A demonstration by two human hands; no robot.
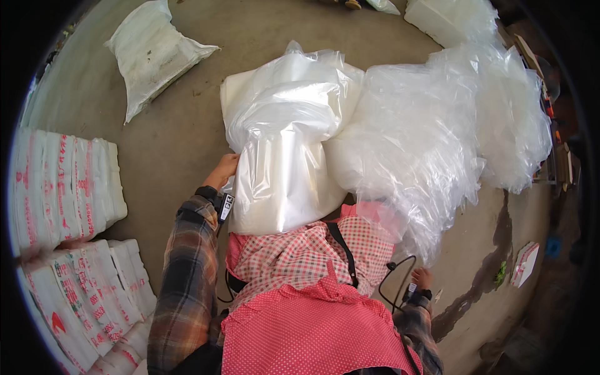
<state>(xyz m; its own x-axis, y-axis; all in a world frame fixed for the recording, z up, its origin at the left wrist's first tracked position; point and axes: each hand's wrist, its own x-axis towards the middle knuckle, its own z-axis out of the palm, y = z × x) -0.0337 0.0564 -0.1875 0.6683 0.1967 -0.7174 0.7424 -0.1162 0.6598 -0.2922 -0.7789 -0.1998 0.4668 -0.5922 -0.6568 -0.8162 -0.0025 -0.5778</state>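
Observation:
A stack of glossy clear plastic bags (281, 181) lies over my lap and reaches away from me. At its left edge is my left hand (225, 170), its fingers closed on the plastic and partly hidden by it. A crumpled clear plastic bundle (290, 94) sits at the far end of the stack. To the right spreads a large loose heap of thin clear plastic bags (406, 137), some draped toward my right knee. Low on the right, my right hand (422, 279) is apart from the stack, just below the heap; its fingers are too small to read.
White packed bundles with red print (69, 187) are piled at the left. A white sack (156, 56) lies on the concrete floor at the far left. More plastic-wrapped bundles (450, 22) stand at the far right. Cables (400, 275) hang near my right wrist. A wet streak marks the floor.

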